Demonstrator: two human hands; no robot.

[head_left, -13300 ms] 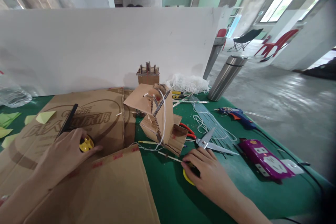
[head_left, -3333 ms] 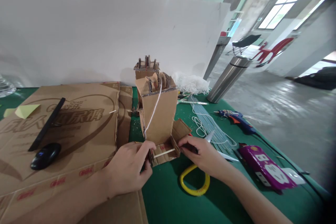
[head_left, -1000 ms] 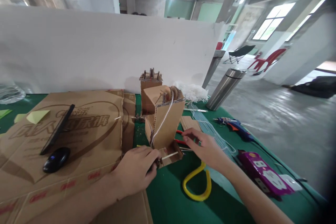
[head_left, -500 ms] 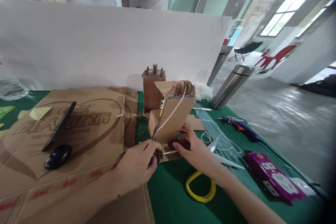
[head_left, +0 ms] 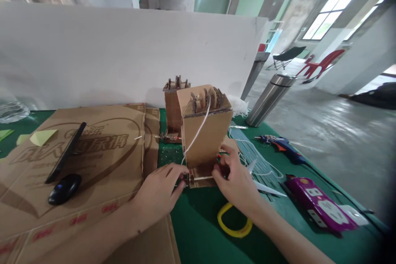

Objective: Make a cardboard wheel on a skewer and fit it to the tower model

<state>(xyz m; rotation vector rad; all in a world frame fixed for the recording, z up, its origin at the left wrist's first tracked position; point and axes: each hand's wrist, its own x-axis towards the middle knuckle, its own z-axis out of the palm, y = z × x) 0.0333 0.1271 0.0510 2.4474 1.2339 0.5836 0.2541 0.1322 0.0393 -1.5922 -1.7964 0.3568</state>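
Note:
A tall cardboard model (head_left: 206, 132) stands upright on the green table (head_left: 201, 231), with cardboard wheels on top and a white string (head_left: 196, 132) running down its front. My left hand (head_left: 161, 192) pinches the left end of a thin wooden stick (head_left: 201, 178) at the model's base. My right hand (head_left: 235, 179) grips the base's right side, fingers curled against the cardboard. A second, smaller cardboard tower (head_left: 172, 105) stands just behind.
Flattened cardboard (head_left: 93, 148) with a black mouse (head_left: 64, 189) and black ruler (head_left: 65, 152) lies left. Right: scissors (head_left: 262, 185), yellow loop (head_left: 233, 225), purple power strip (head_left: 321, 204), blue glue gun (head_left: 283, 145), steel flask (head_left: 267, 99). A white board (head_left: 108, 53) backs the table.
The model has turned to face me more squarely. My right hand has shifted from the front of the base to its right side; my left hand stays at the stick's end.

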